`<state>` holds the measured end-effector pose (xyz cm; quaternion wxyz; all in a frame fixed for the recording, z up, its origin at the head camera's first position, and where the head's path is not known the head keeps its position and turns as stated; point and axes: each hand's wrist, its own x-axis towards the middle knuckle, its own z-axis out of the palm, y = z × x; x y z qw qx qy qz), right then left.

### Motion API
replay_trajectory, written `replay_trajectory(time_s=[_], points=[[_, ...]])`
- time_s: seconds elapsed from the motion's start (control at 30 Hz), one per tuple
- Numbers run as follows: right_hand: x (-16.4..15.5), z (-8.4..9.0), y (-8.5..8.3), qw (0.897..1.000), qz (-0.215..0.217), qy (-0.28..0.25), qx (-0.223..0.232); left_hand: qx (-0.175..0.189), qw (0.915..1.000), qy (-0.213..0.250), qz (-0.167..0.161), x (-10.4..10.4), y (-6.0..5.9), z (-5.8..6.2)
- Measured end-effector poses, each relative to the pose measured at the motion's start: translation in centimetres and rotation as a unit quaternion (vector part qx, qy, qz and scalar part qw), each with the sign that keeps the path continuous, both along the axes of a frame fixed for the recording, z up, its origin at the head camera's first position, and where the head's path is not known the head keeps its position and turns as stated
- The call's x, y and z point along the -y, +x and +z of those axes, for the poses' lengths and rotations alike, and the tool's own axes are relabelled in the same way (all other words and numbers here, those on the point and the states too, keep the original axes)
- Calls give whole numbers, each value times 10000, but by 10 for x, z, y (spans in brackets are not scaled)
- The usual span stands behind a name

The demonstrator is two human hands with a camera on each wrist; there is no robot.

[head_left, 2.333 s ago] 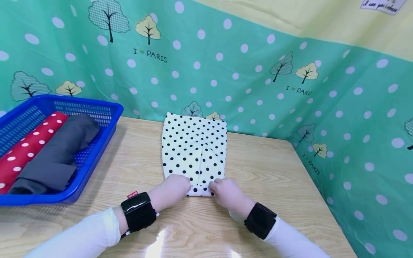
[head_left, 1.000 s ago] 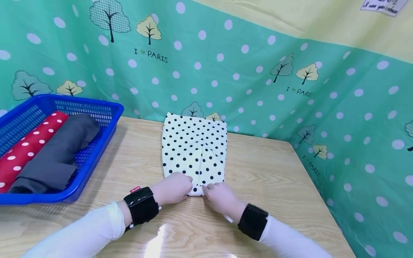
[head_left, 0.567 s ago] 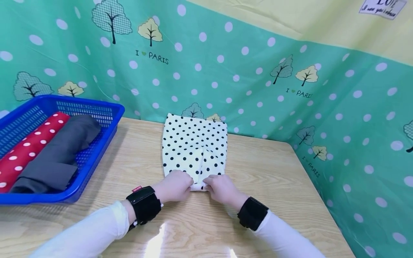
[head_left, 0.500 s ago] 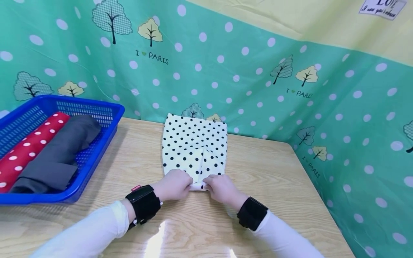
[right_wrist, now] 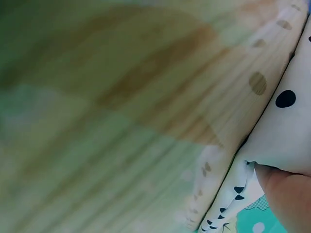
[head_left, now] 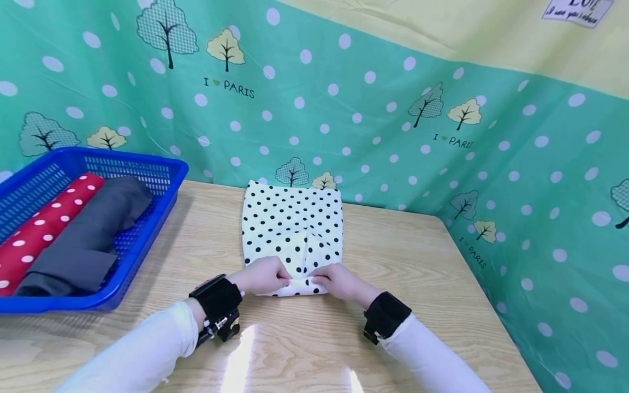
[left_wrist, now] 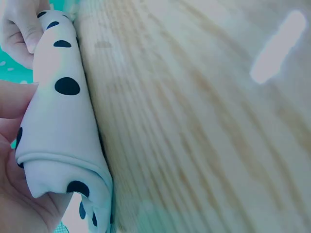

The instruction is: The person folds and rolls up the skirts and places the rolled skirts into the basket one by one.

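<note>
A white cloth with black polka dots (head_left: 275, 213) lies folded flat on the table, its near edge turned up into a thick roll (left_wrist: 68, 111). At the left part of this roll, my left hand (head_left: 265, 274) pinches the fabric; in the left wrist view its thumb (left_wrist: 17, 99) lies on top of the roll. My right hand (head_left: 342, 281) grips the roll's right part, thumb and fingers bent toward the left hand. Only a bit of the right hand (right_wrist: 286, 194) shows in the right wrist view, against the cloth's end; its other fingers are hidden.
On the left stands a blue plastic basket (head_left: 147, 240), holding a rolled red cloth with white dots (head_left: 54, 218) and a rolled dark grey cloth (head_left: 83, 234). A green dotted curtain (head_left: 368, 136) hangs behind and to the right of the wooden table (head_left: 403, 251).
The cloth's near edge has been turned up into a roll, and the whole cloth has shifted slightly toward me. Both hands have shifted their grip along the edge, and more of the roll shows.
</note>
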<state>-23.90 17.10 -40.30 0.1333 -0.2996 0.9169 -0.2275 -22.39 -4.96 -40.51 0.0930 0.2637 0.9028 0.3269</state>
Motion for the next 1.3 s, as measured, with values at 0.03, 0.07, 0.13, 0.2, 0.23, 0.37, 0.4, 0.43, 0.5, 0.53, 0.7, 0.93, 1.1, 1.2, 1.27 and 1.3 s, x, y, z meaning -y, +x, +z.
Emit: replay_trajectory(time_s=[0.03,0.07,0.13,0.2,0.23,0.37,0.4,0.43,0.5,0.53,0.7,0.93,1.1,1.2,1.27,1.3], points=[[0,0,-1,10000,-27,-36,67,154,9999,47,23,0,-1,0],[0,-1,0,10000,21,-29,-70,265,9996,86,27,1,-1,0],[0,0,2,9971,164,103,-736,461,9988,131,64,1,-3,-1],[-1,1,8,9811,462,479,-1816,615,9979,178,78,1,-5,-1],[-1,2,13,9650,626,782,-2423,683,9974,218,84,1,-6,-2],[-4,3,32,8754,1225,2043,-4205,796,9964,290,67,2,-9,-2],[-5,3,36,8643,1314,2213,-4323,799,9963,302,92,2,-8,-1],[-5,3,39,8571,1376,2339,-4378,788,9964,293,149,2,-7,-1],[-4,1,41,8568,1396,2402,-4344,514,9984,125,210,2,-3,1],[-3,0,40,8585,1377,2398,-4318,274,9994,2,214,1,-1,2],[2,-1,33,8808,1200,2159,-4039,-1971,9687,-1505,-119,-8,14,9],[2,-1,21,9323,970,1471,-3159,-2721,9322,-2378,-187,-16,29,17],[0,0,15,9536,767,1068,-2710,-2726,9267,-2571,-301,-17,29,16],[-1,-1,13,9665,619,823,-2350,-3049,9129,-2664,-518,-16,26,12],[-2,-1,12,9750,464,678,-2063,-3092,9143,-2537,-636,-15,22,9],[-3,-2,12,9782,405,606,-1947,-3032,9188,-2431,-688,-14,20,8]])
